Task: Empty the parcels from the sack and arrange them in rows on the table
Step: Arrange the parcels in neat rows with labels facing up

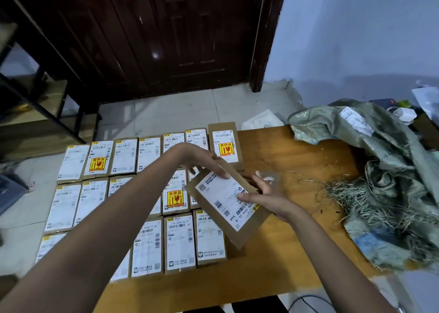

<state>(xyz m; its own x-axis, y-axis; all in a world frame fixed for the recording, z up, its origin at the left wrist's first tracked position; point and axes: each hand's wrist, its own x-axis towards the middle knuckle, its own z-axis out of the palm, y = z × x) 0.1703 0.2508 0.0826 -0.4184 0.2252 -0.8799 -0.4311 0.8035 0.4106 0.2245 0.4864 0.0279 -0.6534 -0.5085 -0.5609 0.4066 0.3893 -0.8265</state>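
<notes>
Both hands hold one brown cardboard parcel (228, 208) with a white shipping label, tilted above the right end of the middle row. My left hand (206, 161) grips its far top edge. My right hand (263, 197) grips its right side, thumb on the label. Beneath and to the left, several similar labelled parcels (123, 155) lie flat in three rows on the wooden table (297, 155). Some carry yellow fragile stickers. The green woven sack (384, 160) lies crumpled at the table's right end, frayed threads spilling from its mouth. My left forearm hides part of the rows.
Bare tabletop lies between the rows and the sack, with a small crumpled clear plastic scrap (267, 176) on it. A white object (261, 120) lies on the tiled floor beyond the table. A dark wooden door (180, 34) stands behind. A metal shelf frame (35, 98) is at left.
</notes>
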